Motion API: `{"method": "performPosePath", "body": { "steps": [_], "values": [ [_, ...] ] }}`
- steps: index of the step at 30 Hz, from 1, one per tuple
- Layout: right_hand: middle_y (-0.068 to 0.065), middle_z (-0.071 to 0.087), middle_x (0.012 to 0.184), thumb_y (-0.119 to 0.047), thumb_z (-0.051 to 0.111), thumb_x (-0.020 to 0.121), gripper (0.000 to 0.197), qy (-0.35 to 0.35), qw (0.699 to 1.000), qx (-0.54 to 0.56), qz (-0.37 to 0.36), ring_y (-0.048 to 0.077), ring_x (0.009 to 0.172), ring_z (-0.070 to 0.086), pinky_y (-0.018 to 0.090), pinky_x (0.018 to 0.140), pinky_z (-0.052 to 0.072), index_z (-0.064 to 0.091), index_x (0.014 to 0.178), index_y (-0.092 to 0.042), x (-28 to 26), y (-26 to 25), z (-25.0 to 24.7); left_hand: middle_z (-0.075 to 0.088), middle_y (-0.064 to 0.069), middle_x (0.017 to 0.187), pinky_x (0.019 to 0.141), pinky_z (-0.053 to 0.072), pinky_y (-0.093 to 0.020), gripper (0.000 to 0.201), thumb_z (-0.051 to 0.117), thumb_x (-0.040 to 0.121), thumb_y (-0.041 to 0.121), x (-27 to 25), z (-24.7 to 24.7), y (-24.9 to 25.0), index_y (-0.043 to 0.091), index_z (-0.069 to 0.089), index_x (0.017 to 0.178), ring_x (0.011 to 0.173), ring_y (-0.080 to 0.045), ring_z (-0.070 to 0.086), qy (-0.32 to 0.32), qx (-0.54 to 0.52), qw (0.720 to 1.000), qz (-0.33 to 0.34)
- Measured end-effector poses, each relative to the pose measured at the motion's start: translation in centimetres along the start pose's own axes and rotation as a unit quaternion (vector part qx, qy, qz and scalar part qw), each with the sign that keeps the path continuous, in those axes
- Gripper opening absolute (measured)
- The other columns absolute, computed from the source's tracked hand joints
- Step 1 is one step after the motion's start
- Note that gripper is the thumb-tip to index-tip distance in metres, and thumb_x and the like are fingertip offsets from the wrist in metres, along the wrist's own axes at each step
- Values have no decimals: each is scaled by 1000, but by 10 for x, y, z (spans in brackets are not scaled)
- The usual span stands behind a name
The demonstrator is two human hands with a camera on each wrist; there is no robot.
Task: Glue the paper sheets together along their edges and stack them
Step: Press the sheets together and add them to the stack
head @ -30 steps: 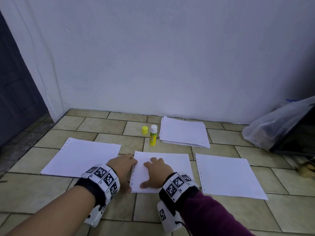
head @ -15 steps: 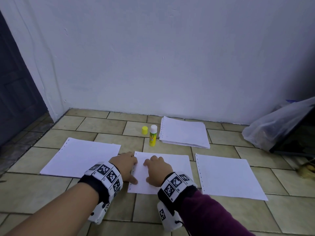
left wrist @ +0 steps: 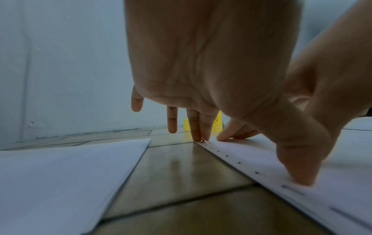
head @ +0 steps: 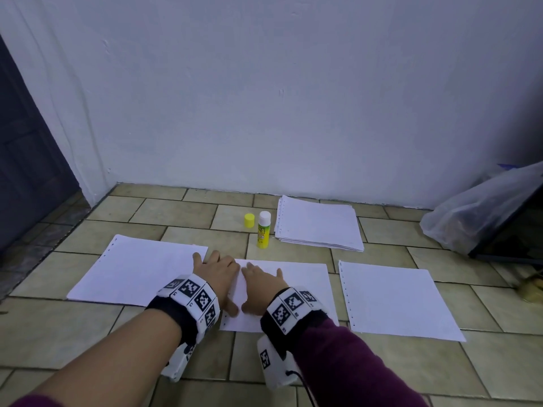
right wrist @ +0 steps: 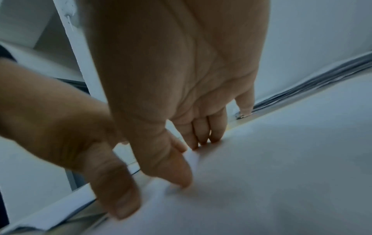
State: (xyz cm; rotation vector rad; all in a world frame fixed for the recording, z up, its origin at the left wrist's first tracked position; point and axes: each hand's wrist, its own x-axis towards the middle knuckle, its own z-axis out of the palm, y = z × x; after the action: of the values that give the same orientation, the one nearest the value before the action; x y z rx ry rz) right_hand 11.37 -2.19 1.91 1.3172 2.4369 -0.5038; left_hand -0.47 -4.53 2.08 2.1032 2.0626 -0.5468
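Observation:
Three single white sheets lie side by side on the tiled floor: a left sheet (head: 138,268), a middle sheet (head: 305,286) and a right sheet (head: 393,298). My left hand (head: 224,282) and my right hand (head: 255,286) both press with straight fingers on the middle sheet's punched left edge. In the left wrist view the left thumb (left wrist: 298,174) bears on that punched strip (left wrist: 251,163), and the fingertips touch its far corner. The right hand's fingers (right wrist: 203,135) lie flat on the paper (right wrist: 281,174). An uncapped glue stick (head: 263,230) stands beyond the hands, its yellow cap (head: 249,220) beside it.
A stack of white punched sheets (head: 318,223) lies near the wall, right of the glue stick. A clear plastic bag (head: 476,212) and a dark panel (head: 517,230) sit at the far right. A dark door (head: 26,160) is at the left.
Both hands have slid a little away from me along the middle sheet's left edge, and the right hand has drawn closer to the left hand. The sheets have stayed in place.

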Motion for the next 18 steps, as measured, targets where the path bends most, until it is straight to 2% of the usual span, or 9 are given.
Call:
{"method": "performPosePath", "body": {
  "steps": [2, 5, 7, 10, 14, 16, 18],
  "values": [
    [5, 17, 158, -40, 58, 89, 83, 14, 999, 18, 24, 20, 142, 25, 54, 117, 4, 11, 151, -11, -4, 14, 1, 33, 5, 144, 106, 20, -56, 88, 69, 72, 60, -1, 2, -3, 22, 31, 142, 132, -23, 26, -1, -12, 1000, 4],
    [4, 42, 145, -57, 64, 80, 93, 39, 995, 52, 81, 23, 131, 43, 51, 118, 8, 21, 148, -10, -18, 45, 0, 28, 7, 148, 108, 16, -59, 94, 69, 71, 60, 0, 5, -4, 23, 24, 146, 135, -22, 23, -5, -29, 1000, 3],
    [4, 49, 138, -63, 66, 75, 96, 42, 991, 44, 117, 23, 125, 48, 49, 117, 15, 27, 144, -8, -28, 66, -4, 25, 9, 151, 108, 12, -60, 98, 68, 71, 61, 0, 6, -5, 24, 21, 148, 137, -21, 21, -8, -32, 999, 1],
    [6, 52, 131, -63, 70, 71, 92, 41, 985, 44, 160, 24, 122, 49, 46, 114, 23, 34, 135, -7, -35, 88, -7, 23, 9, 152, 110, 8, -63, 99, 68, 72, 62, 0, 6, -6, 25, 19, 150, 138, -21, 19, -14, -34, 999, -2],
    [6, 55, 125, -57, 75, 69, 89, 48, 982, 49, 173, 24, 119, 52, 46, 111, 29, 33, 131, -9, -32, 89, -7, 26, 9, 151, 110, 6, -64, 100, 67, 71, 65, -1, 3, -8, 26, 19, 150, 139, -21, 19, -21, -35, 999, 1],
    [6, 55, 126, -55, 75, 71, 87, 43, 984, 25, 170, 24, 121, 49, 46, 111, 29, 33, 131, -9, -32, 85, -8, 31, 7, 146, 110, 5, -63, 99, 67, 70, 68, -3, 0, -9, 25, 25, 148, 137, -20, 23, -25, -31, 999, 11],
    [8, 46, 133, -57, 73, 70, 88, 38, 984, -18, 172, 27, 129, 39, 46, 109, 31, 34, 134, -10, -34, 82, -9, 40, 5, 141, 111, 4, -61, 95, 65, 69, 72, -5, -9, -10, 22, 35, 143, 134, -20, 31, -44, -16, 999, 26]
  ]
}}
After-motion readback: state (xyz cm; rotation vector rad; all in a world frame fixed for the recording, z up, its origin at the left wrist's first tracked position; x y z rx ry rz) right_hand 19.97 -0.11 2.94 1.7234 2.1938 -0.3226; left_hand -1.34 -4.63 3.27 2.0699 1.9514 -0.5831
